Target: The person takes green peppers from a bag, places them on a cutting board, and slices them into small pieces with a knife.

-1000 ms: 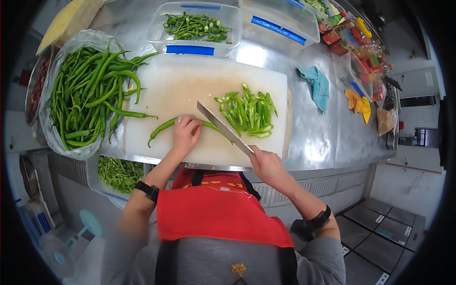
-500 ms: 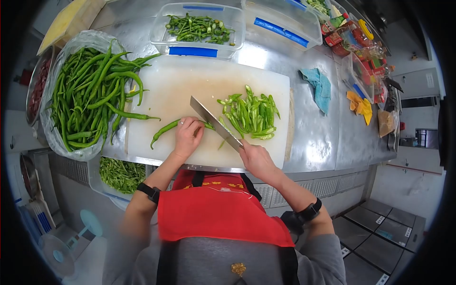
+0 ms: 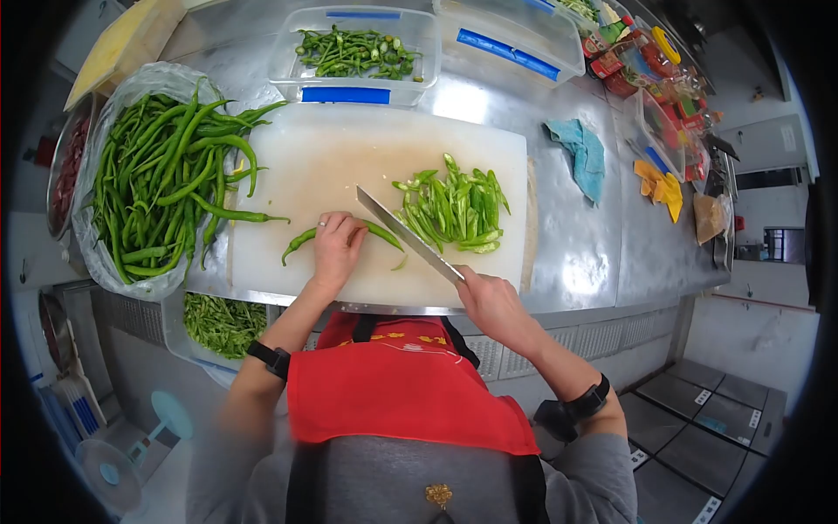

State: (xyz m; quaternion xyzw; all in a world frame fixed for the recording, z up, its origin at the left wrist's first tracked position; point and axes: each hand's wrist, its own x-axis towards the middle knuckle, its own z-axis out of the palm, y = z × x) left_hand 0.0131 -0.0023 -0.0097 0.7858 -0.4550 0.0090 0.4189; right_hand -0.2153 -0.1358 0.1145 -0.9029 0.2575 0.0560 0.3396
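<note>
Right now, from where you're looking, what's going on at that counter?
A person is cutting long green peppers on a white cutting board. The left hand holds one pepper down on the board, while the right hand grips a knife with its blade close to the pepper's cut end. Cut pieces lie in a pile to the right of the blade. Many whole peppers fill a plastic bag at the board's left.

Red apron (image 3: 406, 393), grey sleeves, 2 black wristbands
</note>
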